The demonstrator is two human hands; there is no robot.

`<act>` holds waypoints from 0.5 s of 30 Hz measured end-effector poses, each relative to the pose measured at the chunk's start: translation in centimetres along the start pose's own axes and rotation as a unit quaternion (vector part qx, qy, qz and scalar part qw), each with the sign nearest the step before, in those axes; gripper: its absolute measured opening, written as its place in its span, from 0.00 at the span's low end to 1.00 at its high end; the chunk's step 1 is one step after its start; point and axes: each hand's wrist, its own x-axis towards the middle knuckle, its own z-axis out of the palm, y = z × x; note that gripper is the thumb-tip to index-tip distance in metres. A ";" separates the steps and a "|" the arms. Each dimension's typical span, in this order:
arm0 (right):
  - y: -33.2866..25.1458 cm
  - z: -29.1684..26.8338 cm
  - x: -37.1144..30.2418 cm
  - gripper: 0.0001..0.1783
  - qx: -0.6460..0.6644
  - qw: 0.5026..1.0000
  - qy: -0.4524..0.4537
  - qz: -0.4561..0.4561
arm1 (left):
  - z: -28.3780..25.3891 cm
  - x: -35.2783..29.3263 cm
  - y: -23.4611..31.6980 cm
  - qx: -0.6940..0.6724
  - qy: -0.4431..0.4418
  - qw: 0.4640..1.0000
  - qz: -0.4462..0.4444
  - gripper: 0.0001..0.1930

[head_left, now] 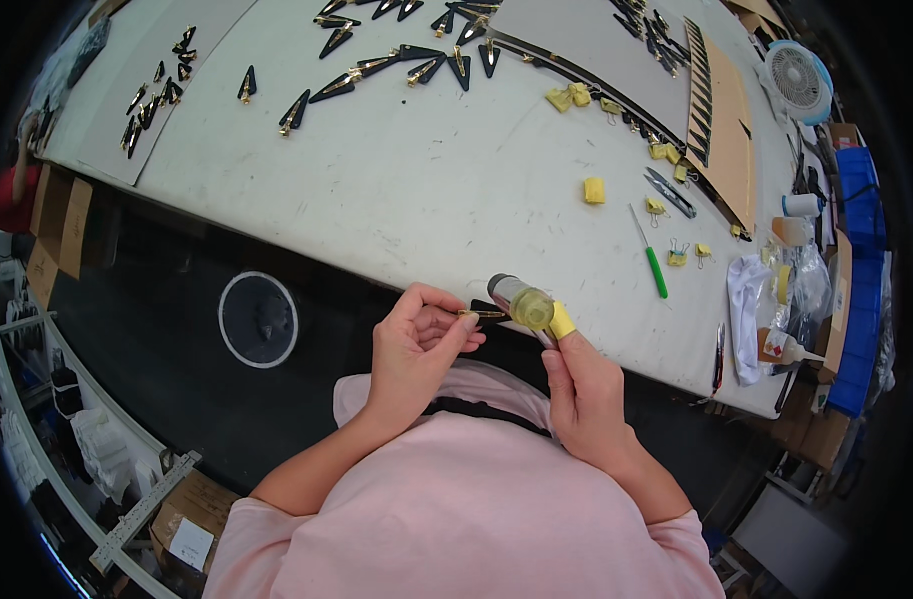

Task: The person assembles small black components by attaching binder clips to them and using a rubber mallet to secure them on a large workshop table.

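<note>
Close to the table's front edge, my left hand (411, 344) pinches a black hair clip (489, 314) with a gold metal part between thumb and fingers. My right hand (588, 394) is closed round the yellow-wrapped handle of a small mallet (524, 302). The mallet has a dark end and a see-through yellowish end. Its head is beside the clip's right end and partly covers it; whether they touch I cannot tell. Farther back lie several similar black triangular clips (334, 86) with gold parts.
On the table (426, 190), to the right, lie a green-handled awl (656, 272), thread snips (671, 193), yellow-wrapped binder clips (678, 256) and a yellow block (594, 190). A cardboard strip (721, 130) holds a row of clips. A fan (798, 78) and blue bins (861, 299) stand far right. A round stool (259, 319) is below left.
</note>
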 end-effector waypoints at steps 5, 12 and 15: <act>0.9 0.5 0.6 0.19 -0.075 0.995 -0.065 0.004 | 0.0 0.3 0.4 -0.004 0.005 1.000 -0.016 0.06; 0.3 0.7 0.9 0.17 -0.102 0.991 -0.088 -0.014 | 0.1 0.3 0.8 -0.007 0.009 1.000 -0.019 0.06; 0.3 0.4 0.5 0.22 -0.012 0.999 -0.035 0.003 | 0.0 0.3 0.8 -0.003 0.006 1.000 -0.018 0.06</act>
